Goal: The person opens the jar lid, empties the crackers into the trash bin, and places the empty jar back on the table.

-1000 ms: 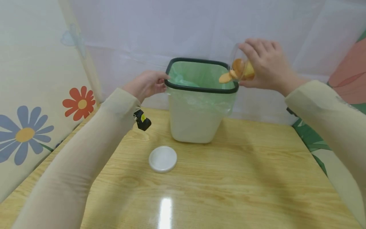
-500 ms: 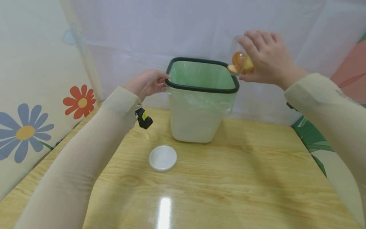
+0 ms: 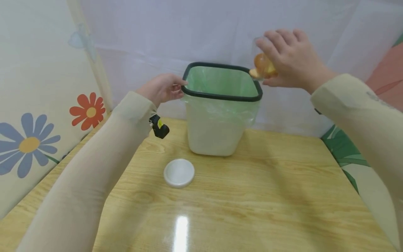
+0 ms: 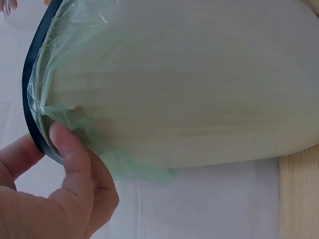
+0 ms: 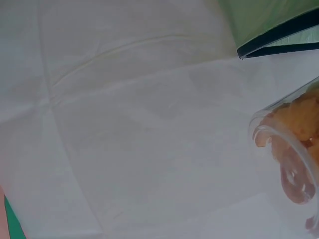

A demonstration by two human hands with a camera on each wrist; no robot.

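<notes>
With thumb and fingers, my left hand point(image 3: 165, 87) pinches the left side of the black rim point(image 3: 221, 96) of a pale trash bin point(image 3: 214, 129). A green plastic liner point(image 4: 89, 124) is folded over the bin's edge by those fingers in the left wrist view. Above the bin's right corner, my right hand point(image 3: 291, 61) grips a clear plastic jar point(image 5: 271, 122), tilted toward the bin. Orange pieces point(image 3: 262, 64), perhaps food, fill part of the jar, and one flat piece shows at its left end. Fingers hide much of the jar in the head view.
A round white lid point(image 3: 179, 173) lies on the wooden table point(image 3: 252, 203) in front of the bin. White sheeting point(image 3: 151, 35) hangs close behind, and flower-printed cloth point(image 3: 28, 143) lines the left side.
My right hand has lifted the jar up, slightly away from the bin's opening. Orange slices that hung out over the liner have dropped from view there. The left hand keeps its hold on the rim.
</notes>
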